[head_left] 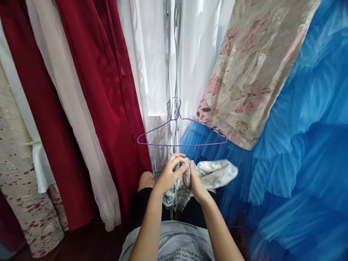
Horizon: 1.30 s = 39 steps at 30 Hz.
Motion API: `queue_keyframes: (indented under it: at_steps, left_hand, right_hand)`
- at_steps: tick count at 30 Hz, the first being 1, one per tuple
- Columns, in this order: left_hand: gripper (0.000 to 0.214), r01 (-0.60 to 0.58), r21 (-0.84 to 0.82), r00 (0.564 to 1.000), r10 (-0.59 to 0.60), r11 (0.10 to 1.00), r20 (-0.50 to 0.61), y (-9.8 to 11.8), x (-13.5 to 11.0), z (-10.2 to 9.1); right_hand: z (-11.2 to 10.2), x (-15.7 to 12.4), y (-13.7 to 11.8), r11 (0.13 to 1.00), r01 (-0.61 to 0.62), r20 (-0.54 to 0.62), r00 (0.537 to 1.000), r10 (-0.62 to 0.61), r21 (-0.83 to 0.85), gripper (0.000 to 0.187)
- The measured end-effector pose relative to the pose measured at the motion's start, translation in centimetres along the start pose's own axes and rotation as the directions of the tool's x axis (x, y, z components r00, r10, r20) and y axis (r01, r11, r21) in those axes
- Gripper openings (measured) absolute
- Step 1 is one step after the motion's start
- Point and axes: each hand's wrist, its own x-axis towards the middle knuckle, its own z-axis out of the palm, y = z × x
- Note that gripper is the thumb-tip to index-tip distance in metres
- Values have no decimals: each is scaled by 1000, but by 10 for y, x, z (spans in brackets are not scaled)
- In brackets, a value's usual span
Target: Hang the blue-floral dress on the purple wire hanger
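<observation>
Just above my lap, a bunched pale garment [217, 174] with a faint multicoloured pattern is held between both hands. My left hand [172, 172] is closed on its left part, with fingers bent over the gathered fabric. My right hand [198, 183] pinches the same cloth from the other side, thumb upward and close to the left fingertips. One end of the garment sticks out to the right, slightly blurred, and another part hangs below the left hand. A purple hanger [187, 145] hangs without clothing just beyond my hands.
Dark red cloth [106, 90], a pale pink length [70, 101] and white cloth [154, 54] hang ahead and left. At the right are a floral cloth [250, 72] and a ruffled blue tulle garment [307, 163]. Thin ribbons [176, 54] hang in the middle. Dark floor [89, 243] shows below.
</observation>
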Motion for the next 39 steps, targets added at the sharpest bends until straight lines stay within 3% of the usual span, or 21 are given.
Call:
queue_keyframes:
  at_steps: [3, 6, 8, 10, 11, 13, 15, 17, 19, 20, 22, 24, 26, 27, 30, 33, 35, 37, 39]
  left_hand:
    - [36, 71, -70, 997, -70, 995, 17, -10, -10, -12]
    - [67, 238, -205, 954, -189, 949, 233, -27, -28, -13]
    - [80, 360, -248, 898, -262, 900, 352, -36, -41, -7]
    - [81, 432, -250, 861, -313, 866, 401, -39, -49, -1]
    - [78, 443, -241, 853, -323, 864, 410, -38, -52, 2]
    - [67, 412, -216, 858, -298, 885, 418, -31, -53, 5]
    - [60, 421, -255, 849, -279, 870, 449, -24, -51, 6]
    - [59, 509, -365, 823, -315, 780, 473, -21, -51, 5]
    - [56, 553, -465, 824, -372, 691, 428, -25, -51, 3]
    - [52, 534, -483, 842, -381, 694, 383, -29, -51, 0]
    - [46, 423, -394, 898, -321, 816, 300, -40, -50, -6]
    - [43, 255, -170, 939, -202, 952, 278, -51, -47, -14]
    - [37, 119, 33, 950, -124, 992, 288, -61, -42, -26]
    - [33, 88, 88, 952, -110, 992, 286, -66, -40, -34]
    - [18, 86, 172, 956, -130, 981, 262, -78, -36, -69]
    - [7, 109, 292, 975, -159, 950, 152, -83, -37, -118]
    - [11, 84, 365, 991, -115, 927, 66, -83, -38, -148]
    - [17, 36, 403, 999, -35, 915, -9, -80, -39, -169]
    - [18, 67, 364, 994, -30, 929, -107, -73, -38, -181]
  right_hand:
    - [6, -15, -7, 987, -161, 195, 968, 161, -17, 56]
    - [-3, -24, -17, 973, -185, 387, 894, 225, -137, 51]
    - [-12, -26, -26, 971, -167, 553, 799, 236, -173, 50]
    - [-19, -27, -37, 968, -169, 675, 695, 250, -184, 49]
    - [-21, -27, -42, 966, -173, 701, 665, 258, -191, 49]
    - [-22, -28, -51, 966, -176, 682, 685, 258, -188, 47]
    - [-20, -32, -55, 969, -193, 589, 769, 248, -156, 45]
    - [-20, -38, -56, 966, -229, 484, 836, 259, -122, 43]
    - [-23, -43, -55, 963, -252, 438, 858, 268, -97, 44]
    - [-26, -46, -54, 965, -248, 453, 852, 261, -88, 47]
    - [-34, -49, -54, 974, -212, 551, 805, 218, -76, 54]
    - [-42, -50, -58, 981, -163, 686, 703, 188, -102, 57]
    - [-47, -49, -68, 980, -103, 765, 612, 199, -173, 52]
    - [-48, -48, -75, 973, -70, 775, 594, 217, -219, 48]
    - [-49, -40, -100, 937, 19, 724, 640, 257, -349, 40]
    - [-47, -23, -124, 871, 73, 576, 777, 256, -485, 34]
    - [-44, -7, -135, 799, 121, 467, 858, 215, -590, 29]
    - [-39, 12, -143, 716, 180, 426, 888, 177, -674, 27]
    - [-35, 32, -146, 645, 242, 423, 895, 140, -725, 26]
